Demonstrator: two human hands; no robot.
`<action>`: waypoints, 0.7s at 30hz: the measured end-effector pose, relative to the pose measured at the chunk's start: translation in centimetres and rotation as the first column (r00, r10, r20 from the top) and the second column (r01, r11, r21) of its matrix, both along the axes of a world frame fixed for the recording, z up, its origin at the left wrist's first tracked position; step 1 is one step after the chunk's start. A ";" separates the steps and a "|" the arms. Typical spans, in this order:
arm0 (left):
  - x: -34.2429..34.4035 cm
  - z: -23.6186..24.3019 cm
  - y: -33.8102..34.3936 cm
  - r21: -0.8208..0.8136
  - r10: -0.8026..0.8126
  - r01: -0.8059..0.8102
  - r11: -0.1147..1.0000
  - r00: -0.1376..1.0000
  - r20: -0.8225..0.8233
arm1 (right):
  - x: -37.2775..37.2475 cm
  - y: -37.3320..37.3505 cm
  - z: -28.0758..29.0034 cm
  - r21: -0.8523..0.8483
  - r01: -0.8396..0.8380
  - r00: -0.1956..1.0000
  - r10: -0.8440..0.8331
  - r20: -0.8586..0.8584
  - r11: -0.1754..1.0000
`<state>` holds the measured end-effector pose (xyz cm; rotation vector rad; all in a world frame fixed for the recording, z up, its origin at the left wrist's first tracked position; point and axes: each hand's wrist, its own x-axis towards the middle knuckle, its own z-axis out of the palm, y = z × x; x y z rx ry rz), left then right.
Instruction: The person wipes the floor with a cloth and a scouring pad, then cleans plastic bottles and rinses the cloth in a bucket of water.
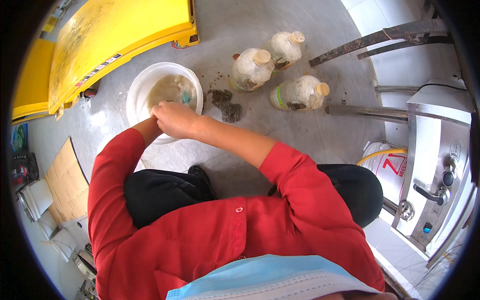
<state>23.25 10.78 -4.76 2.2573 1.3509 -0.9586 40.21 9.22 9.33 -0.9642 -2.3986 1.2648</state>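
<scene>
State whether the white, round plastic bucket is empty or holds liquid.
Not empty: the white, round plastic bucket holds cloudy, brownish liquid, visible from above; how deep, I cannot tell.

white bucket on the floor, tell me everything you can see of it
The white bucket is round and open-topped, with a rolled-looking rim and smooth walls that look like plastic. It stands upright on the grey floor, ahead of the person and toward their left. Inside are cloudy brownish liquid and a teal item too indistinct to identify. The person's hands meet over its near side, hiding part of it; whether they touch it is unclear. No handle shows.
</scene>
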 end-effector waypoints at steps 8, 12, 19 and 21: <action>-2.2 6.9 2.3 -0.136 0.373 -0.352 0.926 0.804 0.462 | 0.1 -0.6 -0.4 -0.146 0.225 0.974 -0.222 0.039 0.963; -2.9 15.2 -0.4 -0.331 0.616 -0.682 0.652 0.223 0.756 | -1.3 0.2 -2.6 -0.147 0.270 0.952 -0.286 -0.107 0.952; 0.9 31.2 -3.5 -0.479 0.234 -0.770 0.422 -0.418 0.878 | -1.4 2.4 -4.2 -0.207 0.206 0.979 -0.200 0.052 0.956; -2.0 32.1 -3.9 -0.629 0.217 -0.601 0.494 -0.615 0.758 | -1.8 2.3 -3.3 -0.399 0.160 0.985 -0.171 0.009 0.903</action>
